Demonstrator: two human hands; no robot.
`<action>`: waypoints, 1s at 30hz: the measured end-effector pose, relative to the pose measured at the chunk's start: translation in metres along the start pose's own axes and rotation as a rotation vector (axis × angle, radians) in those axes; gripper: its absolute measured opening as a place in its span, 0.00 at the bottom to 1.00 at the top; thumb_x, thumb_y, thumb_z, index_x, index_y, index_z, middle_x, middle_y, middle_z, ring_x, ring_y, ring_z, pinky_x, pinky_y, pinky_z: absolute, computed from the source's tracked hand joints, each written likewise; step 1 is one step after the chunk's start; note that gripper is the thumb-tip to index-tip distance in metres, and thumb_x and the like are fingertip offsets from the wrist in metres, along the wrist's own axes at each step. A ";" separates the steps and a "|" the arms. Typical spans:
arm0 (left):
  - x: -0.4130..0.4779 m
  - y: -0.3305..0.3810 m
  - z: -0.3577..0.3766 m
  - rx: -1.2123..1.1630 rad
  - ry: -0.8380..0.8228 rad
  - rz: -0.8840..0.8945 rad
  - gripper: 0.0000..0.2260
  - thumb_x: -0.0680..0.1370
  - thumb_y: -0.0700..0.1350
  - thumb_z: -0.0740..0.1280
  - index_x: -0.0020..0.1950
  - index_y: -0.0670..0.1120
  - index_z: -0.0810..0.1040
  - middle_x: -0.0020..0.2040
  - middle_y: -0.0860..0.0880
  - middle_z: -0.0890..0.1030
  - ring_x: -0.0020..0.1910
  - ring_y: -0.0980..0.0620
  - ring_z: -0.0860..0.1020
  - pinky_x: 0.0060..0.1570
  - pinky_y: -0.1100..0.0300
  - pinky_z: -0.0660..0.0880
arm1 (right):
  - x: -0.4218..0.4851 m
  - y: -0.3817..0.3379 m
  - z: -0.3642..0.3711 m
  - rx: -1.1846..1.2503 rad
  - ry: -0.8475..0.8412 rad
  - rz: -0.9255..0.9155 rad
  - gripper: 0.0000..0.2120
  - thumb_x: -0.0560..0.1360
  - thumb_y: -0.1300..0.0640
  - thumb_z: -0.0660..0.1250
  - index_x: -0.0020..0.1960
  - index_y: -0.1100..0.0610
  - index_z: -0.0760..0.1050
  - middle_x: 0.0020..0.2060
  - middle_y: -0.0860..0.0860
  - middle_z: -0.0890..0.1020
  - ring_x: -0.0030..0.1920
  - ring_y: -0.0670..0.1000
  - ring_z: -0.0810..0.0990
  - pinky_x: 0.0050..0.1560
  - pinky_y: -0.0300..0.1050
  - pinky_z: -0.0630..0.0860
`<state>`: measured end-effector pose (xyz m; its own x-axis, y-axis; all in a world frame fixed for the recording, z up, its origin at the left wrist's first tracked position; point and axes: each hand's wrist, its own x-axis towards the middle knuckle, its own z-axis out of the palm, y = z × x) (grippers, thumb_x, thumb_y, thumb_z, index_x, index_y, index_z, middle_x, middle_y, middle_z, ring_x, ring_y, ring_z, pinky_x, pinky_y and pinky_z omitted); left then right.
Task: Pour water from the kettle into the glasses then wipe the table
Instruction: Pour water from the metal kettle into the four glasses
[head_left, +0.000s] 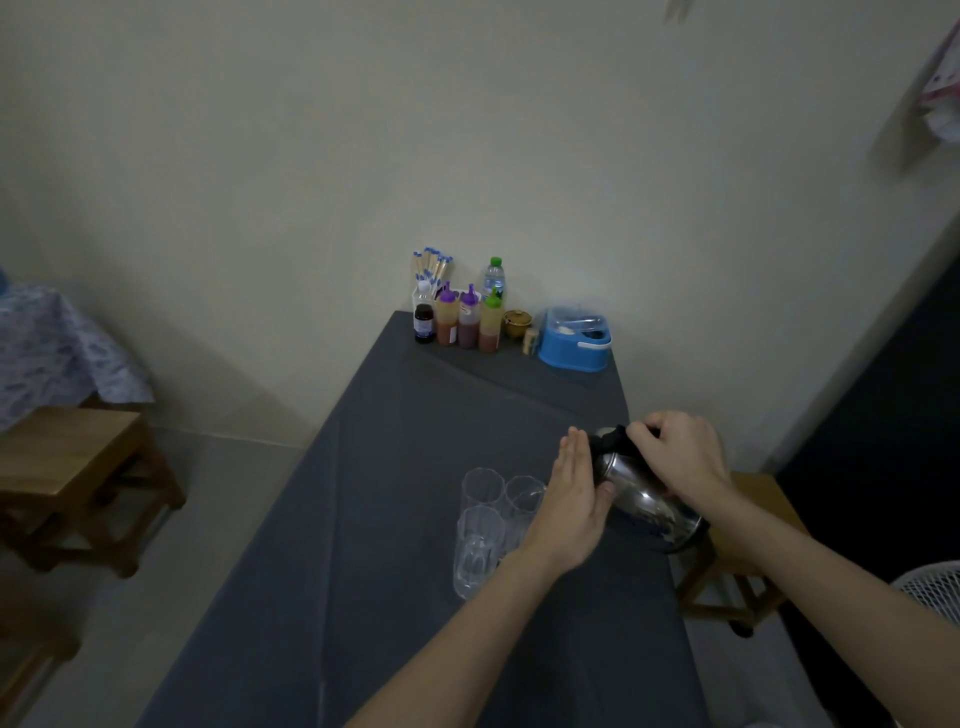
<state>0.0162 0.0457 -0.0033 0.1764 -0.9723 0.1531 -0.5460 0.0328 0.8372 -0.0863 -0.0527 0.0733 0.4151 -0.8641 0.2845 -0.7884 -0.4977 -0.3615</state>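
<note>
A steel kettle (641, 501) with a black lid and handle is tilted to the left over the grey-clothed table (405, 441). My right hand (680, 457) grips its black handle from above. With flat fingers, my left hand (574, 499) presses against the kettle's lid end and partly covers the spout. Three clear glasses stand upright just left of the kettle: two at the back (482, 486) (522, 499) and one in front (475, 553). Whether water is flowing is hidden by my left hand.
At the table's far end stand several sauce bottles (467, 322), a water bottle (493, 278), chopsticks (434, 265) and a blue container (574, 345). Wooden stools sit left (67, 457) and right (748, 577) of the table. A white fan (932, 587) is at the right edge.
</note>
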 end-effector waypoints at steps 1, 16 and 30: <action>0.000 0.000 0.000 -0.001 0.003 0.000 0.29 0.84 0.46 0.53 0.77 0.41 0.39 0.79 0.45 0.40 0.77 0.52 0.39 0.76 0.58 0.40 | 0.000 -0.001 -0.001 -0.001 -0.003 -0.005 0.16 0.75 0.54 0.64 0.31 0.57 0.79 0.21 0.48 0.72 0.25 0.44 0.69 0.25 0.39 0.59; -0.001 0.010 -0.002 -0.025 0.014 0.003 0.29 0.84 0.46 0.53 0.77 0.42 0.38 0.79 0.46 0.39 0.77 0.52 0.39 0.76 0.57 0.41 | 0.004 -0.005 -0.012 -0.051 0.030 -0.065 0.16 0.74 0.54 0.65 0.29 0.57 0.76 0.21 0.50 0.72 0.25 0.49 0.70 0.25 0.39 0.59; 0.001 0.016 -0.007 0.064 -0.024 0.011 0.28 0.84 0.46 0.52 0.77 0.41 0.40 0.79 0.46 0.40 0.77 0.52 0.40 0.74 0.60 0.40 | -0.009 0.004 -0.009 0.043 0.065 0.067 0.17 0.75 0.53 0.64 0.29 0.57 0.76 0.22 0.49 0.73 0.26 0.46 0.72 0.26 0.39 0.63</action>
<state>0.0137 0.0471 0.0140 0.1513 -0.9772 0.1490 -0.5995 0.0292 0.7998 -0.0969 -0.0461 0.0772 0.3306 -0.8896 0.3151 -0.7925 -0.4430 -0.4192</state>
